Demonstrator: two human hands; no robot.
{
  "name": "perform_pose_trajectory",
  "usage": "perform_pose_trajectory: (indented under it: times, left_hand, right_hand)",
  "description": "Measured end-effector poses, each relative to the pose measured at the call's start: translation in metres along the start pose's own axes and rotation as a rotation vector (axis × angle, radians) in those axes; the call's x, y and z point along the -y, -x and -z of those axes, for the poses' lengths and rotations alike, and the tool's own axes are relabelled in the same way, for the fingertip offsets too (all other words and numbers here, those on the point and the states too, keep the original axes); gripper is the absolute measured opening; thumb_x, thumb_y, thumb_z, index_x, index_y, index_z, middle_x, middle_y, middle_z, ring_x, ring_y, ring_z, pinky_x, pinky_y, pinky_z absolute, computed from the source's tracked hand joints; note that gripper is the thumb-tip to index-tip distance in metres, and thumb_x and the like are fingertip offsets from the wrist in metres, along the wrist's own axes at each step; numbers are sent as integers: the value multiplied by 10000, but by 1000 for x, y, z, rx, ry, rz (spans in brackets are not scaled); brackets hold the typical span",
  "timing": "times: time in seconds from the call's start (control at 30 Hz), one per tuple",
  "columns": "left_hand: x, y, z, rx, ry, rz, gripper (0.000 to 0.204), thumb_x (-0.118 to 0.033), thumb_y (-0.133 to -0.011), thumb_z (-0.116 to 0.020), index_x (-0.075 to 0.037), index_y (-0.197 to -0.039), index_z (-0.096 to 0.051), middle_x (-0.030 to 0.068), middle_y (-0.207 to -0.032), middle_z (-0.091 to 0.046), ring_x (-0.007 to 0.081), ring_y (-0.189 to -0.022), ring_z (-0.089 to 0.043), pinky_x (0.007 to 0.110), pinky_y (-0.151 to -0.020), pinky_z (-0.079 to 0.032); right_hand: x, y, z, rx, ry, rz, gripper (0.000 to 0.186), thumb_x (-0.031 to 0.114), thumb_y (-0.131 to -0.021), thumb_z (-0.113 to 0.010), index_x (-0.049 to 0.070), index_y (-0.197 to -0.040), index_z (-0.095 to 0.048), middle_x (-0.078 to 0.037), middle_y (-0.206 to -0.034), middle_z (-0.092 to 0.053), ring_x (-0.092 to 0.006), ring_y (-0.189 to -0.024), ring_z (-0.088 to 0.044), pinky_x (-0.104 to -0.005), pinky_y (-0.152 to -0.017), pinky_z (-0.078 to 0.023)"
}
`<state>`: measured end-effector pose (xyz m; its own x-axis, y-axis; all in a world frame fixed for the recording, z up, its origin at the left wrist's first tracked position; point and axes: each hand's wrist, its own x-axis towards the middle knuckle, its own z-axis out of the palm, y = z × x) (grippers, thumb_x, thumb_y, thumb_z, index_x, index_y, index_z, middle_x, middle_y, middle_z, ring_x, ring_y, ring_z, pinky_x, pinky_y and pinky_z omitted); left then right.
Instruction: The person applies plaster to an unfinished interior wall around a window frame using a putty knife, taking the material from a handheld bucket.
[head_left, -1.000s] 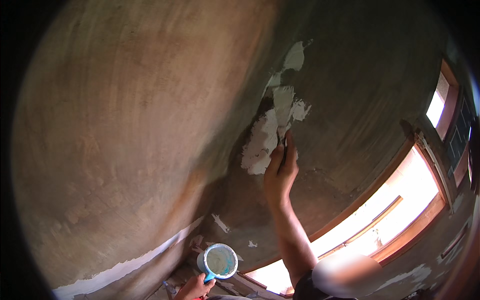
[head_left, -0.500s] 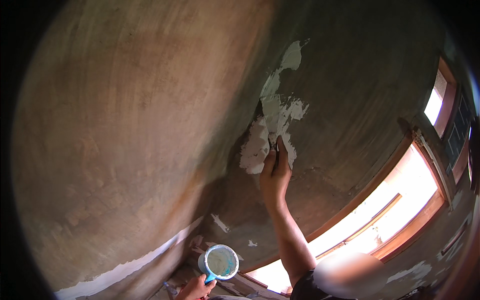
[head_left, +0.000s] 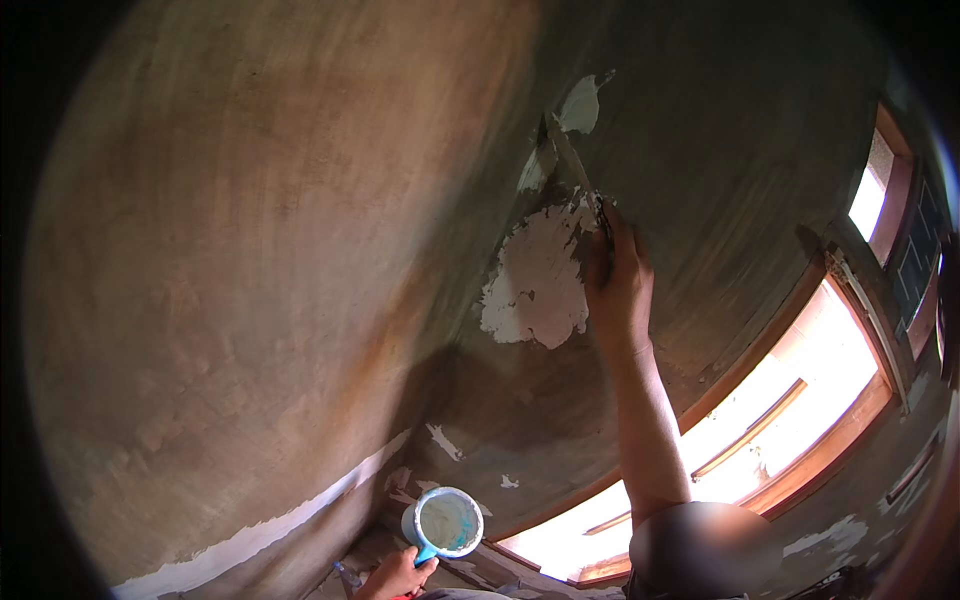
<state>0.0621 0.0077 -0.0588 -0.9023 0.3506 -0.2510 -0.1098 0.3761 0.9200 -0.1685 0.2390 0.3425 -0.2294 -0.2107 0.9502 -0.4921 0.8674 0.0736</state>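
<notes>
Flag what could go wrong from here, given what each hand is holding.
1. The left hand holds the open cup by its blue handle; a tilt might spill the pale paste inside.
2. The putty knife in the right hand is close to the large white patch; a slip could score or smear it.
</notes>
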Motion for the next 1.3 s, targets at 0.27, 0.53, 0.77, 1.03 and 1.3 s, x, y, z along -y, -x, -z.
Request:
perform_pose_trajectory:
  times: [0.27, 0.53, 0.77, 1.03, 1.3]
  left_hand:
    - [16, -7, -6, 43, 93, 54, 347, -328, -983, -687, -2, -903, -598, 63, -607, -637, 140, -473, -603, 331, -446, -489]
    - [30, -17, -15, 2, 72, -17, 421, -375, -967, -684, 27, -860, -616, 130, -567, -650, 230, -474, -665, 391, -486, -524]
    - [55, -23, -28, -63, 10, -84, 435, -391, -942, -700, 19, -827, -612, 148, -585, -649, 275, -510, -678, 423, -520, -537]
    - [47, -9, -23, -62, -37, 13, 446, -412, -946, -695, 12, -842, -608, 159, -616, -663, 280, -515, -681, 418, -531, -544]
    - [28, 0, -20, -75, -57, 100, 434, -405, -952, -693, 17, -889, -613, 159, -631, -676, 281, -545, -699, 404, -552, -551]
  right_hand:
    - [1, 11, -4, 59, -39, -14, 343, 45, -1026, -540, 40, -1367, -583, -201, -1066, -626, -360, -906, -677, -417, -754, -562]
    - [8, 58, -7, 112, -6, -11, 376, 81, -1022, -553, 71, -1398, -552, -188, -1077, -619, -383, -883, -678, -444, -714, -569]
    - [28, 117, -5, 264, -119, -248, 387, 57, -1016, -563, 82, -1402, -563, -211, -1103, -621, -368, -960, -680, -427, -779, -562]
    - [43, 178, -36, 189, -264, -390, 432, 64, -1027, -551, 69, -1456, -512, -252, -1203, -595, -430, -1049, -634, -466, -865, -533]
    - [46, 199, -96, 186, -300, -458, 503, 124, -1046, -511, 108, -1540, -417, -297, -1272, -521, -479, -1120, -583, -502, -940, -494]
